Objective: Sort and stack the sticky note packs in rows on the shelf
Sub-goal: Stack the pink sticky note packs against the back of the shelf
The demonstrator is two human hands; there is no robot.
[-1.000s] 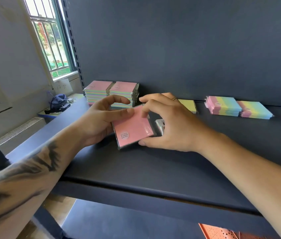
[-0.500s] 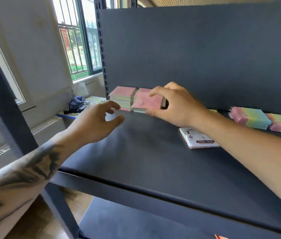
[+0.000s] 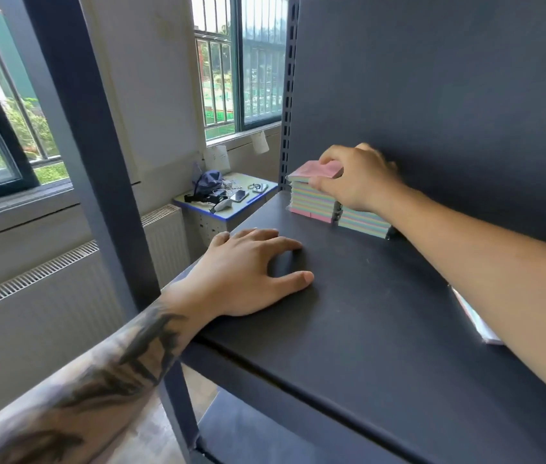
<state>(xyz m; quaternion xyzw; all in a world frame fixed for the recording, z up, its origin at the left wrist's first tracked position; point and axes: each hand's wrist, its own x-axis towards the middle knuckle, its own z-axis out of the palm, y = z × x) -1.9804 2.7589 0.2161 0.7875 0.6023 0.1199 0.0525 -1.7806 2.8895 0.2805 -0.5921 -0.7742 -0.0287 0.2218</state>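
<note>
One pink-topped sticky note pack (image 3: 315, 169) sits on top of the left-hand stack of pastel-striped packs (image 3: 312, 204) at the back left corner of the dark grey metal shelf (image 3: 348, 323). A second, lower stack (image 3: 362, 222) stands touching it on the right. The right hand (image 3: 352, 179) is on the pack, thumb at its front edge, fingers (image 3: 328, 160) curled over its top, pinching it. The pack lies slightly tilted, not yet squared to the stack. The left hand (image 3: 248, 276) rests nearer the front, palm down on the shelf with its fingers spread, holding nothing. Judgement: placement is nearly done; release should follow alignment.
</note>
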